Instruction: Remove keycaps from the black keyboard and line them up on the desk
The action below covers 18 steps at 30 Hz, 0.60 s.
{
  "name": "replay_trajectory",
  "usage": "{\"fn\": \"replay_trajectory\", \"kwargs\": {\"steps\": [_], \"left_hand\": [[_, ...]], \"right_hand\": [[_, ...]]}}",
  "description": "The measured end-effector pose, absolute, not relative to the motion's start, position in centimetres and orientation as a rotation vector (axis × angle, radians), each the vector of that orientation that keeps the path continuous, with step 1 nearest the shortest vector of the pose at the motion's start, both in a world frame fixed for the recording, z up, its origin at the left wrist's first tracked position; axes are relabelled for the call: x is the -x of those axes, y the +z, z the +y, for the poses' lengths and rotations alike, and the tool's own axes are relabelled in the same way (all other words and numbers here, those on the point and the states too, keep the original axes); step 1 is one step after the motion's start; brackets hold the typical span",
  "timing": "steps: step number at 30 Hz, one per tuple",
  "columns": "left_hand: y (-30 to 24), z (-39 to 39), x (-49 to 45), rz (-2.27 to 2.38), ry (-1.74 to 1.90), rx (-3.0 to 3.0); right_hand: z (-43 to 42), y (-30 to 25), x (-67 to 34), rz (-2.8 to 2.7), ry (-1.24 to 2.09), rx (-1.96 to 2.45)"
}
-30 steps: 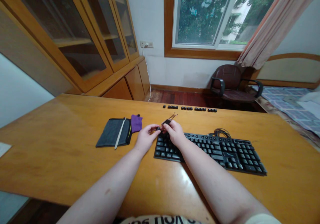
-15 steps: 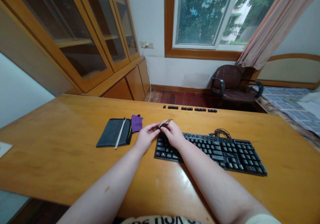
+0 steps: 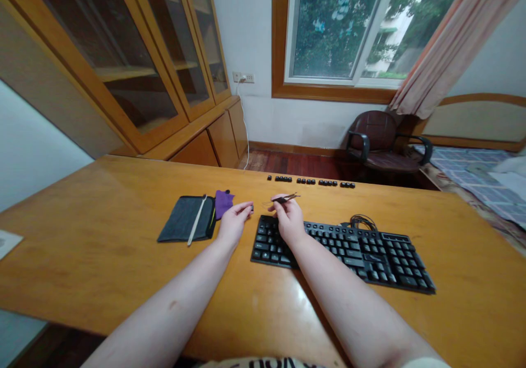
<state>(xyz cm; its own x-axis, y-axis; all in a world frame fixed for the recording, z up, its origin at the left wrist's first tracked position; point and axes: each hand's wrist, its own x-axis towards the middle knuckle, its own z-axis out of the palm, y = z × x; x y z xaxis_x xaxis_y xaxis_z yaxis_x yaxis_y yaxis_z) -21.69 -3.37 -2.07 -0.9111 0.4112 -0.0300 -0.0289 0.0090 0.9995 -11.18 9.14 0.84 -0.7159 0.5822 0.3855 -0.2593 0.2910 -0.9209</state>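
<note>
My left hand (image 3: 233,224) pinches a small black keycap (image 3: 252,208) at its fingertips, just left of the keyboard's far corner. My right hand (image 3: 291,221) is closed around a keycap puller (image 3: 284,198), which has a dark middle, thin wires on its left and narrow prongs on its right. A gap separates the two hands. Under the right wrist lies a black keyboard (image 3: 353,250), its top row showing small switch bases without caps. Several loose keycaps (image 3: 306,181) stand in a line of small groups along the table's far edge.
Left of the hands, a dark grey zip pouch (image 3: 181,220) carries a pale slim stick (image 3: 197,221), beside a purple cloth (image 3: 224,203). The keyboard's coiled cable (image 3: 364,222) lies behind it on the wooden table (image 3: 123,258). An office chair (image 3: 376,137) stands beyond.
My hands have moved apart: the left drew back leftward with the keycap, while the right shifted right with the puller. The keycap has come away from the puller.
</note>
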Motion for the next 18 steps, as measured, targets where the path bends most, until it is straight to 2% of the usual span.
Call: {"fn": "replay_trajectory", "kwargs": {"steps": [8,13,18], "left_hand": [[-1.8,3.3,24.4,2.286,1.675,-0.599],[-1.6,7.5,27.5,2.442,1.519,-0.7],[-2.4,7.6,28.7,2.605,1.397,-0.761]], "right_hand": [[10.0,0.9,11.9,-1.403,1.711,0.521],[10.1,1.0,11.8,-1.354,1.736,0.53],[9.9,1.2,11.7,-1.367,1.74,0.547]]}}
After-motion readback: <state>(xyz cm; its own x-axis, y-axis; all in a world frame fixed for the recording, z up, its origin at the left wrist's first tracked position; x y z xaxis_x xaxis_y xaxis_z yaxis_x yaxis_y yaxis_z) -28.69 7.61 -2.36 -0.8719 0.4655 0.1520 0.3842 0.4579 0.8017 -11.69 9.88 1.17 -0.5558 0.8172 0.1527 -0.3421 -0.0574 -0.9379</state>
